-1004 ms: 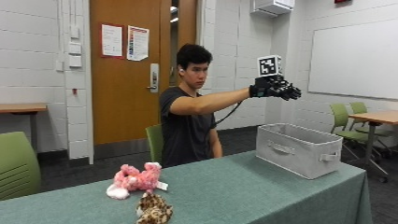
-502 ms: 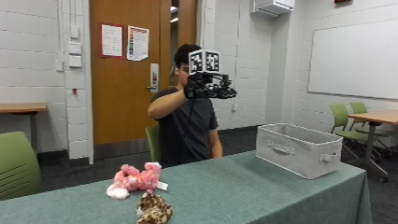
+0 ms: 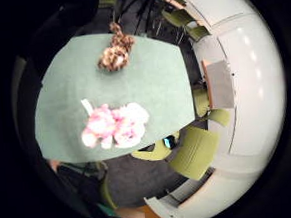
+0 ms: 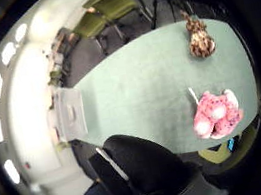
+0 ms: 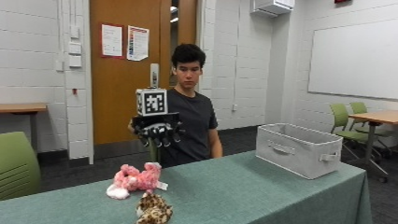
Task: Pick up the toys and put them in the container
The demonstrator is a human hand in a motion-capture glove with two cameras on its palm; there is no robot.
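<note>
Nothing is in the grip [image 5: 157, 132] yet: from across the room the gloved right hand hangs palm down above the pink plush toy [image 5: 132, 179], fingers relaxed and drooping, well clear of it. That toy lies near the worktop's [image 5: 249, 186] edge on the person's side, and a spotted brown toy [image 5: 153, 208] lies just beside it, toward the camera. The grey fabric container [image 5: 300, 149] stands well apart at the far end of the green cloth, open top up.

Looking out from the little-finger side of the palm, the pink toy [image 3: 115, 125] sits almost under the hand, with the brown toy [image 3: 115, 52] farther off on the same cloth.

Out of the thumb-side view, the pink toy [image 4: 217, 114] lies close to the worktop edge, the brown one [image 4: 200, 39] beyond it, and the container [image 4: 69, 113] at the opposite end.

My guess is the step in hand is the reach for the pink toy. It would go best with a straight drop over the plump middle of the body, fingers spread wide to gather the soft bulk, not a limb or the white tag, and without nudging the brown toy next door.
</note>
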